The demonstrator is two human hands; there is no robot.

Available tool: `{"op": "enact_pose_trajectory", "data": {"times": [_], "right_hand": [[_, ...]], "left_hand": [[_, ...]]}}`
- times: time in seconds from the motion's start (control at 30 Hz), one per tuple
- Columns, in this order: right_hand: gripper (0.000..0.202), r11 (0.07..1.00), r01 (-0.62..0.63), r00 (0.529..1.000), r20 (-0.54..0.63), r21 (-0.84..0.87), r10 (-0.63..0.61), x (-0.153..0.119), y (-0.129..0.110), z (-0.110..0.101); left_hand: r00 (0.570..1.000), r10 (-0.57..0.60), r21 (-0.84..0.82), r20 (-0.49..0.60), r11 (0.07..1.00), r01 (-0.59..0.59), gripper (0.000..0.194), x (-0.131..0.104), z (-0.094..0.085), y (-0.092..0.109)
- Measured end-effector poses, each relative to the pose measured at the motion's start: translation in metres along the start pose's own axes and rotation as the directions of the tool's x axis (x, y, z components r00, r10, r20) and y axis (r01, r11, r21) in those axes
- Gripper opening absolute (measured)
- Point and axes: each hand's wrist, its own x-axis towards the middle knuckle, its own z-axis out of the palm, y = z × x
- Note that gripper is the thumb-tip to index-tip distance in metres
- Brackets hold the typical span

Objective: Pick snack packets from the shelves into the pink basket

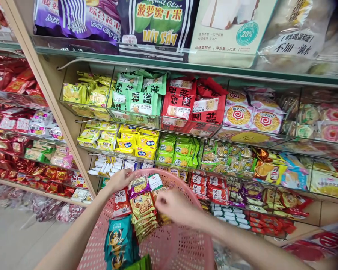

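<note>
From the head, forward-down (basket (190, 240) near).

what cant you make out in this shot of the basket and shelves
All in the head view:
- whether the right hand holds anything: blur and its own back hide it
- the left hand's grip: its undersides face away
- the rest of the green packet and basket: cut off by the lower edge
- tops of the big bags: cut off by the upper edge
- contents of the floor bags: blurred
</note>
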Motion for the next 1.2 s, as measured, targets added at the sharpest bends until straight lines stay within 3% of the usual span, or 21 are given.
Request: {"op": "enact_pose_trajectory", "data": {"times": [0.13,0.2,0.27,0.4,0.47,0.6,0.73,1.2], "right_hand": [[0.017,1.0,-0.011,0.937,-0.35,-0.021,0.003,0.042,0.022,-0.073],[0.014,0.991,-0.073,0.892,-0.451,-0.11,0.016,0.06,0.043,-0.093],[0.014,0.973,-0.124,0.877,-0.481,-0.193,0.016,0.074,0.062,-0.101],[0.02,0.945,-0.151,0.887,-0.461,-0.288,0.001,0.086,0.081,-0.097],[0.02,0.94,-0.192,0.866,-0.5,-0.281,0.027,0.089,0.082,-0.093],[0.02,0.94,-0.295,0.799,-0.583,-0.169,0.146,0.101,0.078,-0.093],[0.019,0.936,-0.351,0.766,-0.576,-0.005,0.284,0.116,0.076,-0.096],[0.016,0.937,-0.327,0.742,-0.583,0.119,0.333,0.133,0.077,-0.089]], "left_hand": [[1.0,-0.017,-0.009,-0.001,1.0,0.017,0.051,-0.001,-0.001,-0.002],[1.0,-0.03,-0.017,-0.003,0.999,0.03,0.05,-0.002,-0.002,-0.003],[0.999,-0.038,-0.022,-0.004,0.999,0.038,0.05,-0.003,-0.003,-0.003],[0.999,-0.042,-0.035,0.003,0.999,0.042,0.05,-0.005,-0.003,-0.004],[0.999,-0.051,-0.033,0.008,0.998,0.051,0.05,-0.005,-0.003,-0.005],[0.999,-0.051,-0.028,0.007,0.998,0.051,0.049,-0.003,-0.002,-0.005],[0.999,-0.035,-0.035,0.009,0.999,0.035,0.049,-0.002,-0.001,-0.006],[0.998,-0.061,-0.027,0.017,0.998,0.061,0.05,-0.001,0.002,-0.013]]}}
